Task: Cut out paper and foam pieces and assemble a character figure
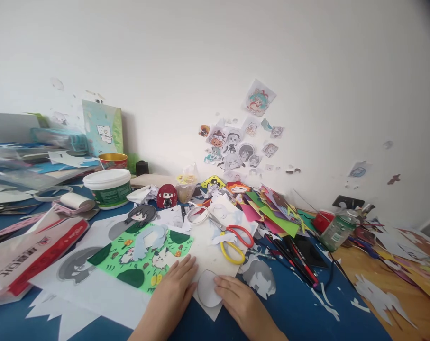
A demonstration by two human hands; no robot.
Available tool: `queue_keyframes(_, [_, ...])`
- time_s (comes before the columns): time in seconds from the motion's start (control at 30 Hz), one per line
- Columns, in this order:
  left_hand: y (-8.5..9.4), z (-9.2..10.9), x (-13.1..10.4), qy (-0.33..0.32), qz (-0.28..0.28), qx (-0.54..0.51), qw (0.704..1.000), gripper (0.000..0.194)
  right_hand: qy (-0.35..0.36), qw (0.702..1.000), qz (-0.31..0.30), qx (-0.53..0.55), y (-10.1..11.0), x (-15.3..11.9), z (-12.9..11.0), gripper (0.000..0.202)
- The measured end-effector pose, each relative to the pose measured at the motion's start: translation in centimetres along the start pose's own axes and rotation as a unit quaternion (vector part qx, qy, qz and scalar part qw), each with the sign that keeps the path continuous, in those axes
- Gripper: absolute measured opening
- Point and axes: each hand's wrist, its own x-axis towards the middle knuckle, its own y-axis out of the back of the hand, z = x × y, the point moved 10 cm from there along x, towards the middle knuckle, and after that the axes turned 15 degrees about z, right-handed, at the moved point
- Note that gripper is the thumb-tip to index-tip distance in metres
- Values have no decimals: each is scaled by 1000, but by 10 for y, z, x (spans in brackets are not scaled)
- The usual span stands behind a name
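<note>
My left hand (175, 286) lies flat on white paper at the edge of a green paper scene (143, 258) with small cut-out figures. My right hand (238, 298) rests palm down beside it, fingertips touching an oval white paper cut-out (207, 289) that lies between the two hands. Neither hand grips anything. Scissors with one red and one yellow handle (234, 239) lie just beyond the hands on the white sheet. A grey hair-shaped cut-out (260, 274) sits to the right of my right hand.
A white tub with a green label (108, 187), a tape ring (197, 214), a red-haired figurine (167, 196) and a pile of coloured paper (271, 208) stand further back. A bottle (337, 229) and pens (293, 258) lie right; a red-and-white bag (33, 255) left. Stickers cover the wall (236, 147).
</note>
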Motion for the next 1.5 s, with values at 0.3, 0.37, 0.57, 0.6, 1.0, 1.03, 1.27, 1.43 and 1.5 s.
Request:
queue_keyframes(0.3, [-1, 4, -1, -8, -20, 20, 1000, 35, 37, 999, -27, -2, -12, -3, 1, 31])
queue_keyframes(0.37, [0, 7, -1, -17, -17, 32, 999, 37, 40, 999, -34, -13, -14, -4, 1, 32])
queue_keyframes(0.57, [-4, 33, -8, -102, 4, 64, 993, 40, 7, 993, -107, -58, -16, -2, -1, 41])
queue_keyframes(0.6, [-5, 37, -9, -111, 8, 65, 992, 41, -2, 990, -127, -61, -15, -4, -1, 45])
queue_keyframes(1.0, [-3, 71, -13, -171, -7, 35, 985, 49, -200, 968, -25, -151, 48, 42, 78, 41])
queue_keyframes(1.03, [-4, 71, -13, -174, -11, 42, 984, 49, -236, 951, -64, -190, 42, 46, 96, 37])
queue_keyframes(1.27, [-9, 73, -12, -189, -23, 27, 981, 48, -271, 917, -163, -243, 4, 64, 130, 46])
queue_keyframes(1.43, [-9, 64, -4, -122, -40, -20, 992, 43, -268, 912, -162, -265, 5, 68, 132, 47])
queue_keyframes(1.5, [-8, 53, 6, -62, -38, -32, 997, 40, -261, 913, -144, -278, 15, 74, 129, 45])
